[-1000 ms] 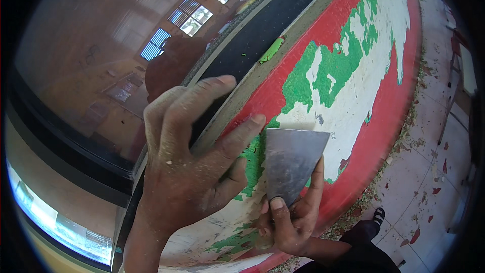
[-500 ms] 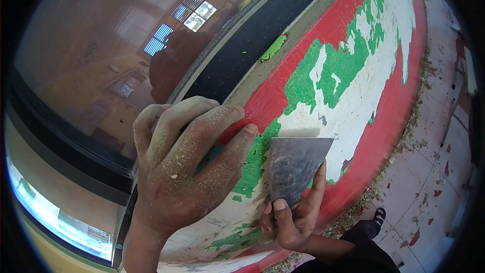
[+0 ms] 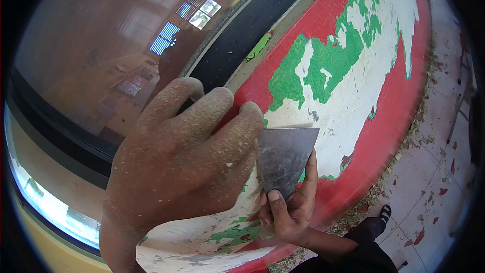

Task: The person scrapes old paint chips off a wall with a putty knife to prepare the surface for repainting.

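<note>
My right hand (image 3: 295, 217) grips a scraper (image 3: 285, 156) with a wide, worn grey blade, thumb pressed against the blade's base. The blade's broad edge lies at the white patch of a curved wall (image 3: 323, 121) covered in flaking red, green and white paint. Dusted with pale flakes, my left hand (image 3: 184, 156) hovers closer to me over the wall's upper edge, left of the scraper. Its fingers are bent and apart, so it is open; the thumb and palm are hidden, and I see nothing held.
Left of the wall is a dark, glossy glass pane (image 3: 116, 35) with reflections. A black strip (image 3: 242, 40) and a ledge holding a green paint flake (image 3: 259, 46) run beside it. Paint chips litter the tiled floor (image 3: 424, 182) at right, where a sandalled foot (image 3: 385, 214) stands.
My left hand has lifted off the red paint edge toward me, its fingers curling. The scraper stays in my right hand, with its blade still at the white patch.
</note>
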Motion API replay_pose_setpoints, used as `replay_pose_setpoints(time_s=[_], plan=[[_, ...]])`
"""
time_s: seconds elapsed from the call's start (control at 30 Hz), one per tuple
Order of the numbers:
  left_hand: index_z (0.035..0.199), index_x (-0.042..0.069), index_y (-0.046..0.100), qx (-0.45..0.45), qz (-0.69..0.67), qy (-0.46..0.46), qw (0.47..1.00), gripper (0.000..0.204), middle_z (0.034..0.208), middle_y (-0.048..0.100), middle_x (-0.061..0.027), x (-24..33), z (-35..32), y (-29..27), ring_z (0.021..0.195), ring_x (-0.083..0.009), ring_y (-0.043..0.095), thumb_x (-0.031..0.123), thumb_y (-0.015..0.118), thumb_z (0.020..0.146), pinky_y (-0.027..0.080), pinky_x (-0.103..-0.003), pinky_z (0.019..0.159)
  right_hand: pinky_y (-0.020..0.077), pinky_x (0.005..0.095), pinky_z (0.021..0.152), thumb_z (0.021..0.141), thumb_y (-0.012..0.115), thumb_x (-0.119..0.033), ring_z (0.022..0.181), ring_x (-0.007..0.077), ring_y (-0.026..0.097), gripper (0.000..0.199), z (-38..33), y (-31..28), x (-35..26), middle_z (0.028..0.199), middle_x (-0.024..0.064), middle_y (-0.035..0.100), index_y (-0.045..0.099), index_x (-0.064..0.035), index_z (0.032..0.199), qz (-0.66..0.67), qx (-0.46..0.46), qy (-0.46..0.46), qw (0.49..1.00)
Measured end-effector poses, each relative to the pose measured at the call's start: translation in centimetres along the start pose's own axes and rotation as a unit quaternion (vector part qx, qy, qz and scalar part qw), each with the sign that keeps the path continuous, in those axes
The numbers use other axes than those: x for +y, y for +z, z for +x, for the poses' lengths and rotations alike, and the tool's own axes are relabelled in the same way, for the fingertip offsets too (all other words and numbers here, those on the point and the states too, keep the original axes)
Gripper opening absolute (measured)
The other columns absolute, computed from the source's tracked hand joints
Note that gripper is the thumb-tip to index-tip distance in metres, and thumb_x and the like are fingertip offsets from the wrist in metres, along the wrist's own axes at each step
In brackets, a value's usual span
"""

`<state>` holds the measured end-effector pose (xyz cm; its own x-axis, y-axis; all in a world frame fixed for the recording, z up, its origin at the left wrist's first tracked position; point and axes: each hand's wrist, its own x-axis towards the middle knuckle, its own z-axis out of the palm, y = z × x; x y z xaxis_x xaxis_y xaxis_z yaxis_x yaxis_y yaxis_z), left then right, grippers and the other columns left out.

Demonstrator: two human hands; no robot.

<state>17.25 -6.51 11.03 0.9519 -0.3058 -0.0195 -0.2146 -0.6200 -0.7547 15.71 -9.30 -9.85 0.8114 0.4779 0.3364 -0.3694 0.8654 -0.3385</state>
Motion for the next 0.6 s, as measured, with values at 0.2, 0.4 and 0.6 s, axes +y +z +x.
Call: replay_pose_setpoints(time_s=[0.2, 0.4, 0.6], plan=[[0.083, 0.007, 0.064, -0.046, 0.103, 0.113, 0.987, 0.016, 0.093, 0.063, -0.0054, 0.4, -0.1, -0.2, 0.091, -0.019, 0.057, 0.012, 0.068, 0.069, 0.047, -0.036, 0.08, 0.0419, 0.0192, 0.046, 0.09, 0.041, 0.0, 0.053, 0.006, 0.048, 0.077, -0.1, 0.2, 0.2, 0.086, 0.0125, 0.056, -0.017, -0.0121, 0.139, 0.005, 0.011, -0.018, 1.0], [0.083, 0.007, 0.065, -0.024, 0.144, 0.15, 0.978, 0.012, 0.094, 0.063, -0.0065, 0.3, -0.4, 0.6, 0.094, -0.0195, 0.056, 0.014, 0.066, 0.073, 0.045, -0.037, 0.083, 0.0407, 0.0188, 0.045, 0.09, 0.04, 0.001, 0.051, 0.0051, 0.047, 0.077, -0.1, 0.2, 0.2, 0.083, 0.0113, 0.056, -0.017, -0.0122, 0.139, 0.004, 0.009, -0.023, 1.0], [0.084, 0.005, 0.064, -0.016, 0.156, 0.127, 0.979, 0.015, 0.095, 0.062, -0.0081, -0.2, -0.4, 1.7, 0.095, -0.0217, 0.056, 0.013, 0.067, 0.072, 0.045, -0.04, 0.081, 0.0382, 0.02, 0.04, 0.09, 0.038, 0.0, 0.042, 0.0065, 0.041, 0.078, 0.1, 0.2, 0.3, 0.083, 0.0136, 0.056, -0.022, -0.0155, 0.138, -0.01, -0.002, -0.024, 1.0]])
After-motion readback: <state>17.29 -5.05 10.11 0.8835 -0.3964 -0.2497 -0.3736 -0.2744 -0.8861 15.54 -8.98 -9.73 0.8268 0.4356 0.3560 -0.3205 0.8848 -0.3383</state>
